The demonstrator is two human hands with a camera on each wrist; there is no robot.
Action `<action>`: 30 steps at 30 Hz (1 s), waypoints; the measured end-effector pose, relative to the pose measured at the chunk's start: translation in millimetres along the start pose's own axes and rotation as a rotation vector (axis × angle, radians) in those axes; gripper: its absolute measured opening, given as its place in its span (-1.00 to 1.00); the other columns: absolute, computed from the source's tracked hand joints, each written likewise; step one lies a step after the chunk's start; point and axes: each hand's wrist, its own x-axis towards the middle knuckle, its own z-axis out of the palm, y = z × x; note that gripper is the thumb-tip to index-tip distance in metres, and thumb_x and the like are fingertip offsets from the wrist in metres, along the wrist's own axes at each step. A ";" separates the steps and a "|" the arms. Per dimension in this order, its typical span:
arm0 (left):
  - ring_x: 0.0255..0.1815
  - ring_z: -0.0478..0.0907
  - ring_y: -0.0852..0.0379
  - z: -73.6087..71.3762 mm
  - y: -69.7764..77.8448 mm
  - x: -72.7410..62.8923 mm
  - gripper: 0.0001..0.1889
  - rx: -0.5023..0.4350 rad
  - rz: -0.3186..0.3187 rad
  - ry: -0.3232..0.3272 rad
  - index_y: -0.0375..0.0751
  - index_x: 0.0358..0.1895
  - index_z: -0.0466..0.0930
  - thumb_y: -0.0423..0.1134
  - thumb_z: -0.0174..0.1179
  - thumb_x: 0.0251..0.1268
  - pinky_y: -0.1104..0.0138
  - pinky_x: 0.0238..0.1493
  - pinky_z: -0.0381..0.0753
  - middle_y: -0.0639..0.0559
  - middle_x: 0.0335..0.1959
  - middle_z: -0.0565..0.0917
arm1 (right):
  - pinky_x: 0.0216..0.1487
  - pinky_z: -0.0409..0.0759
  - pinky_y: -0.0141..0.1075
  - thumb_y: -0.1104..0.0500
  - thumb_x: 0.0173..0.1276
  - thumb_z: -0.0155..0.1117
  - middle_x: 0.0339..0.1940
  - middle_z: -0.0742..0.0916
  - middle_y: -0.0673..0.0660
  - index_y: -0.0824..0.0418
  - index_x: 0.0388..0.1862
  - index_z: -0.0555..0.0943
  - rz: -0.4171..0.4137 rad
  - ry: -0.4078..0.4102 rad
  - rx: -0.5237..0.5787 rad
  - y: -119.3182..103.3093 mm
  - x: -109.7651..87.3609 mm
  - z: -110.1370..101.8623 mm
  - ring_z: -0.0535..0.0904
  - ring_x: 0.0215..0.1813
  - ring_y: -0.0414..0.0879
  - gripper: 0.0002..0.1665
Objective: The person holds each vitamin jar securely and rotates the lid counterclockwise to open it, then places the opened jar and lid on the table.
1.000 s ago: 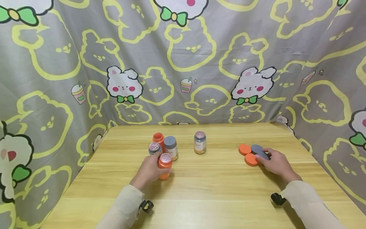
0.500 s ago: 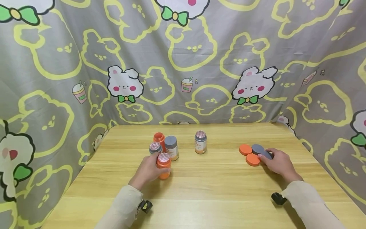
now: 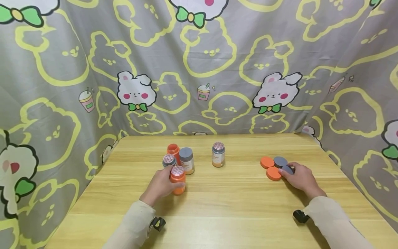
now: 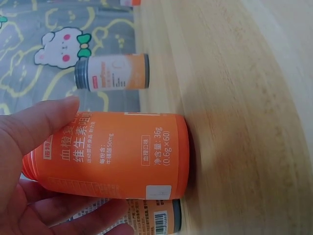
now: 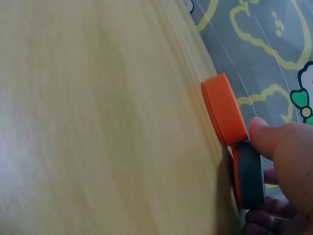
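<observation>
My left hand (image 3: 161,185) grips an upright orange supplement bottle (image 3: 178,180) with a foil seal on its mouth; the left wrist view shows thumb and fingers round its body (image 4: 122,156). Just behind it stand a foil-sealed grey-necked bottle (image 3: 169,160), an uncapped orange bottle (image 3: 172,149) and a grey-capped bottle (image 3: 187,160). On the right, my right hand (image 3: 303,180) pinches a grey cap (image 3: 286,170) lying on the table. Touching or close to that cap are a near orange cap (image 3: 273,173), another grey cap (image 3: 280,162) and a far orange cap (image 3: 267,162).
Another foil-sealed bottle (image 3: 218,155) stands alone near the back middle of the wooden table (image 3: 230,207). A patterned grey curtain (image 3: 217,114) hangs behind the table and along both sides.
My right hand shifted slightly right with the near grey cap, then back left against the near orange cap. My left hand and its bottle have barely moved.
</observation>
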 end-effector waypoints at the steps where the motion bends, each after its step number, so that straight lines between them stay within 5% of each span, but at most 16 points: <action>1: -0.10 0.58 -0.01 -0.2 -0.3 0.1 -0.26 0.002 0.001 -0.001 -0.39 0.18 0.41 -0.07 0.51 -0.04 0.06 0.01 0.53 -0.15 -0.06 0.63 | -0.07 0.44 0.20 -0.23 0.34 0.21 -0.11 0.58 0.57 0.54 0.06 0.45 0.000 -0.001 0.001 -0.5 0.2 0.6 0.50 -0.05 0.43 -0.19; 19: -0.11 0.58 -0.01 -1.1 -5.0 0.4 -0.34 -0.002 -0.007 0.001 -0.33 0.11 0.45 -0.09 0.52 -0.04 0.07 0.00 0.53 -0.11 -0.09 0.64 | -0.12 0.42 0.17 -0.19 0.39 0.14 -0.14 0.56 0.52 0.56 0.10 0.37 0.027 0.029 0.034 -9.2 0.9 4.0 0.48 -0.10 0.37 -0.21; 23: -0.12 0.58 0.00 -0.9 -5.3 0.3 -0.35 0.001 -0.011 -0.001 -0.33 0.09 0.46 -0.10 0.52 -0.04 0.07 -0.01 0.54 -0.10 -0.11 0.64 | -0.10 0.41 0.17 -0.14 0.41 0.13 -0.06 0.54 0.50 0.50 0.12 0.38 0.022 0.096 0.084 -26.9 2.6 3.5 0.45 -0.06 0.35 -0.29; 30: -0.08 0.59 -0.02 -6.4 -3.2 -1.0 -0.30 -0.007 -0.018 0.007 -0.36 0.13 0.44 -0.07 0.52 -0.04 0.07 0.00 0.54 -0.14 -0.08 0.64 | -0.12 0.45 0.09 0.00 0.41 0.19 -0.09 0.61 0.39 0.42 0.05 0.48 -0.119 0.161 0.181 -78.5 8.0 2.0 0.51 -0.09 0.25 -0.50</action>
